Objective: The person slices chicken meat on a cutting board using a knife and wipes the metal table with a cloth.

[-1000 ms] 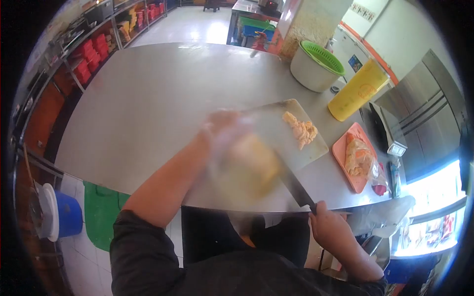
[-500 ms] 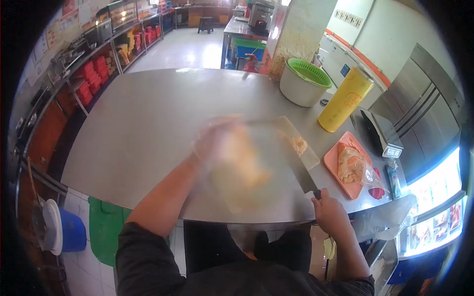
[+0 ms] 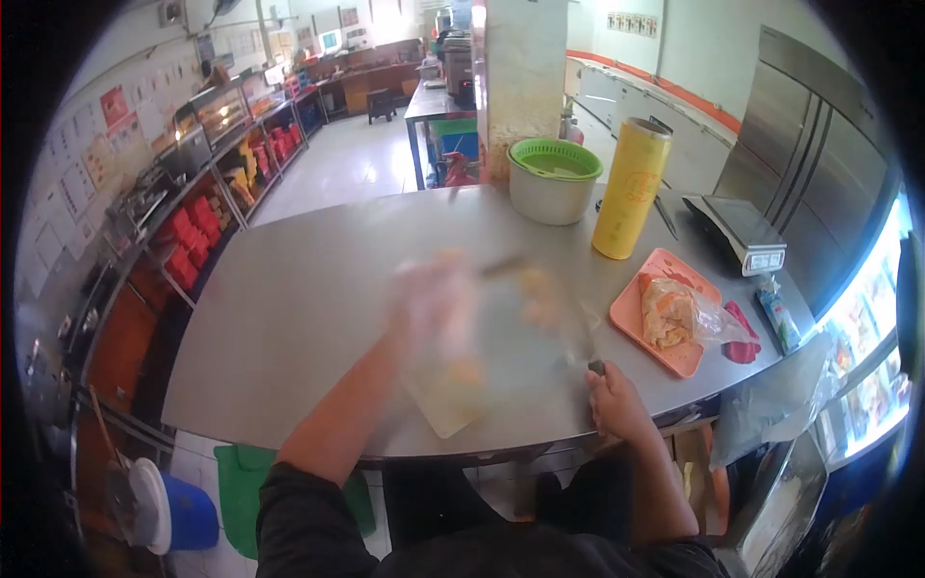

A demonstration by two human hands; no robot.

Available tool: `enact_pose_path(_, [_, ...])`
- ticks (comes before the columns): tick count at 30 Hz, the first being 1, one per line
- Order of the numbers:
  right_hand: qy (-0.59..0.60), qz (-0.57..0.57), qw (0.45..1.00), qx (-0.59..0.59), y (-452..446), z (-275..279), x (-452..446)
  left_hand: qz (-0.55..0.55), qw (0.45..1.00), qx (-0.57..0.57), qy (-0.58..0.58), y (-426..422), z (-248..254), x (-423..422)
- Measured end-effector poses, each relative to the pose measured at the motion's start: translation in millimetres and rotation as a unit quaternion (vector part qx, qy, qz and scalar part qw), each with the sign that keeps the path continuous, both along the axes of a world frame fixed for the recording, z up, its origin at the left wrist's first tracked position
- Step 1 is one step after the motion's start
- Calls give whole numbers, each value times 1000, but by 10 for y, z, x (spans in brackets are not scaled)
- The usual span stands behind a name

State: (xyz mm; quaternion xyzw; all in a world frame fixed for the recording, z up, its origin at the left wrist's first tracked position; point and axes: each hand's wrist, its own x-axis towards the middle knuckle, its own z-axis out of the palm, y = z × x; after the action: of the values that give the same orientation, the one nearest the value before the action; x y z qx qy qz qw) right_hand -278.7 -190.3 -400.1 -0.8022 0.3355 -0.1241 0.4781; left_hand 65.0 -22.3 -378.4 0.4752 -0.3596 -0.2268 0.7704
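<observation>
My right hand (image 3: 621, 405) is closed around the dark handle of a large knife (image 3: 585, 345) near the table's front edge. Its blade points away from me and fades into the blurred middle of the view. My left hand (image 3: 434, 303) is over a pale cutting board (image 3: 445, 412); blur hides its fingers and whether they grip anything. Orange-yellow food (image 3: 464, 371), too smeared to identify, lies just below that hand. Another blurred orange-yellow food piece (image 3: 538, 294) is farther right on the board.
A pink tray (image 3: 631, 323) with bagged, pale orange food stands at right. Behind it are a yellow cylinder (image 3: 631, 193), a scale (image 3: 742, 231) and a white tub (image 3: 549, 197) with a green basket. A blue bucket (image 3: 191, 515) stands on the floor at left.
The view has tilted up, showing more of the room. My left hand has shifted slightly over the board, and the knife's handle end has moved a little left with my right hand.
</observation>
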Motion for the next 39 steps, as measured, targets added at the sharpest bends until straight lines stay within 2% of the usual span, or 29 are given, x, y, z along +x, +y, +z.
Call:
enact_pose_path(1, [-6,-23,994,105,9,78,-36,8,996,70,-48,-44,250,-64])
enact_pose_path(2, [-11,-27,993,112,-5,73,-62,15,985,140,-96,-91,389,-125])
enact_pose_path(3, [-56,-32,985,158,-23,59,-91,11,984,145,-101,-134,436,-198])
enact_pose_path(5, [-107,-39,972,204,-56,83,-137,-24,1000,13,11,-225,512,-333])
enact_pose_path(9, [-97,-10,978,183,-31,84,-163,-93,994,7,60,77,280,-466])
enact_pose_path(10, [-88,14,984,155,-46,61,-178,-10,995,49,83,223,94,-605])
enact_pose_path(12, [-99,25,985,142,-79,8,-204,76,987,99,104,541,-202,-753])
enact_pose_path(13, [-109,35,986,123,-86,-27,-206,64,968,241,14,732,-279,-772])
enact_pose_path(15, [-111,35,982,149,-88,-31,-204,51,919,384,-75,956,-360,-799])
enact_pose_path(17, [-108,40,979,168,-80,-59,-184,45,887,446,-111,1119,-363,-846])
enact_pose_path(18, [-67,48,995,55,-74,-62,-165,44,875,467,-121,1182,-315,-889])
enact_pose_path(19, [-47,55,997,-4,-50,-41,-151,43,826,521,-211,1229,-247,-910])
enact_pose_path(21, [-16,79,993,-85,90,146,-143,45,766,568,-298,1271,-103,-979])
enact_pose_path(23, [-4,97,990,-106,294,374,-113,204,583,607,-501,1247,7,-1093])
enact_pose_path(24, [55,112,983,-135,388,467,-71,201,584,606,-501,1204,66,-1126])
enact_pose_path(25, [114,126,972,-164,452,508,-48,181,608,557,-535,1134,132,-1141])
enact_pose_path(26, [117,124,972,-163,474,434,-12,160,631,505,-566,1062,163,-1147])
enact_pose_path(27, [110,158,958,-213,476,301,60,158,634,504,-565,976,88,-1112])
enact_pose_path(28, [103,193,939,-263,496,274,113,141,615,488,-604,865,-27,-1058])
enact_pose_path(29, [107,194,938,-267,524,292,153,125,595,469,-640,772,-130,-1010])
enact_pose_path(30, [135,198,935,-259,578,372,213,127,600,467,-637,691,-139,-1011])
enact_pose_path(32, [169,206,930,-254,631,411,289,117,660,396,-628,554,-170,-1023])
enact_pose_path(35, [175,217,920,-275,647,362,394,144,680,412,-589,387,-165,-1138])
enact_pose_path(39, [182,221,920,-268,613,366,540,141,705,419,-554,394,-477,-954])
